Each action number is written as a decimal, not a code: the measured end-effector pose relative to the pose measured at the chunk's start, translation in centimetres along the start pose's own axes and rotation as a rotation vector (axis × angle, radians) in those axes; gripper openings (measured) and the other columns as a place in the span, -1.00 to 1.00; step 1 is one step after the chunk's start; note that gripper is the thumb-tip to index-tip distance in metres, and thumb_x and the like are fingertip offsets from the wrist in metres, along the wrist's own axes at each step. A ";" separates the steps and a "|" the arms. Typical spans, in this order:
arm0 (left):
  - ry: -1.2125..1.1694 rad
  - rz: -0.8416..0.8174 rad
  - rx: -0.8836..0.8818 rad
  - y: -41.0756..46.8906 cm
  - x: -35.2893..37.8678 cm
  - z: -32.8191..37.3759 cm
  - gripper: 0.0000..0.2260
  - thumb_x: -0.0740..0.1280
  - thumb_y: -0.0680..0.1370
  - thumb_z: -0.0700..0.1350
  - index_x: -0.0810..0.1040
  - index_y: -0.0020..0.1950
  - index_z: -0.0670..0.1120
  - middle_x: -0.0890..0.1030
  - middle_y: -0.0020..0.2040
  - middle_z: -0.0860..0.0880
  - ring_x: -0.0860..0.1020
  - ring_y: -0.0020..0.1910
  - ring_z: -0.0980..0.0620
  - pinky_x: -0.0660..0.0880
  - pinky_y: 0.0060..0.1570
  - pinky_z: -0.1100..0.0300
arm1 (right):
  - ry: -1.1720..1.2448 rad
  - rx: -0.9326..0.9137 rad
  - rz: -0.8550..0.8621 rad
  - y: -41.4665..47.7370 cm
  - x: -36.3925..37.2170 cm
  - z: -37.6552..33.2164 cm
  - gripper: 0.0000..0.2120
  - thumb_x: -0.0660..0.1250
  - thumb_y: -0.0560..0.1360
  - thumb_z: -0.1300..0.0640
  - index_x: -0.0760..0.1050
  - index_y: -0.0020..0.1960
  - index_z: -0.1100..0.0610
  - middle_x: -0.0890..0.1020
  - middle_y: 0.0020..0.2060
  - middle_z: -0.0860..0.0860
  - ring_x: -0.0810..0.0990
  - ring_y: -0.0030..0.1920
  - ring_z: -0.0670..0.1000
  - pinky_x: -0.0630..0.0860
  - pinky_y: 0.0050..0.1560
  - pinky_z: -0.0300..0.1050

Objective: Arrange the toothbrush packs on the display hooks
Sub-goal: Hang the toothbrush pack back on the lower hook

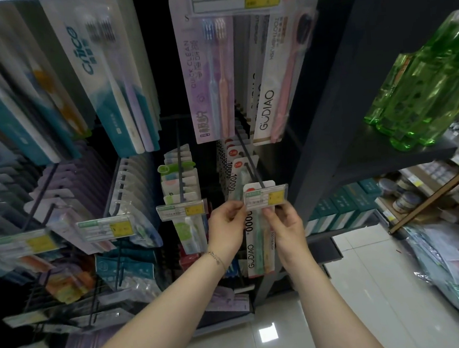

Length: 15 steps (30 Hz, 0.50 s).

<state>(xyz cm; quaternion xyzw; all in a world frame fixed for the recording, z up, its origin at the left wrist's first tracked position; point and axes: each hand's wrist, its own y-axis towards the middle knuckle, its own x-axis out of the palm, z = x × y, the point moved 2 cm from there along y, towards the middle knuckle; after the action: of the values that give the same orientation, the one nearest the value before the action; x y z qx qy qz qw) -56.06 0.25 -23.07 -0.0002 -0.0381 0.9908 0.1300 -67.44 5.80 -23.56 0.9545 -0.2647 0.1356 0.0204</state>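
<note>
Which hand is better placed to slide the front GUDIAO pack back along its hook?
Left, probably. The left hand pinches the GUDIAO pack at its upper edge, beside the price tag at the hook tip. The right hand sits below the tag, its grip unclear.

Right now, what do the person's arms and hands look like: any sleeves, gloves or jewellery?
Both forearms are bare: no sleeves in view, no gloves. A thin gold-coloured chain bracelet circles the wrist of the left hand. The right hand and wrist show no jewellery.
</note>
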 end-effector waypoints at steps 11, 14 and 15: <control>0.058 -0.022 0.082 0.2 0.1 -0.3 -0.87 0.33 0.56 -0.21 0.65 -0.02 -0.03 0.69 -0.05 0.03 0.63 0.00 0.13 0.57 0.12 0.09 | -0.045 -0.035 -0.011 0.4 -0.6 0.7 -0.84 0.33 0.50 0.16 0.57 0.07 0.06 0.70 -0.09 -0.08 0.65 -0.01 -0.11 0.55 -0.01 -0.26; 0.065 -0.067 0.109 0.0 0.3 -0.1 -0.83 0.33 0.56 -0.18 0.63 -0.01 0.08 0.69 -0.03 0.09 0.62 0.03 0.17 0.55 0.13 0.14 | -0.061 -0.049 -0.011 0.3 -0.8 0.6 -0.77 0.33 0.44 0.07 0.58 0.08 0.07 0.70 -0.08 -0.08 0.64 0.00 -0.11 0.54 0.01 -0.27; 0.058 -0.088 0.121 0.0 0.4 0.0 -0.80 0.33 0.56 -0.18 0.62 0.00 0.13 0.68 -0.02 0.11 0.61 0.04 0.18 0.54 0.12 0.18 | -0.070 -0.055 -0.011 0.3 -0.9 0.6 -0.77 0.33 0.44 0.07 0.58 0.08 0.08 0.70 -0.07 -0.08 0.64 0.01 -0.11 0.54 0.02 -0.26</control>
<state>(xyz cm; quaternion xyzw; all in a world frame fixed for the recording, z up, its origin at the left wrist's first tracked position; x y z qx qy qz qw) -56.46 0.36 -23.05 -0.0193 0.0254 0.9842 0.1743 -68.14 5.90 -24.40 0.9592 -0.2635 0.0948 0.0384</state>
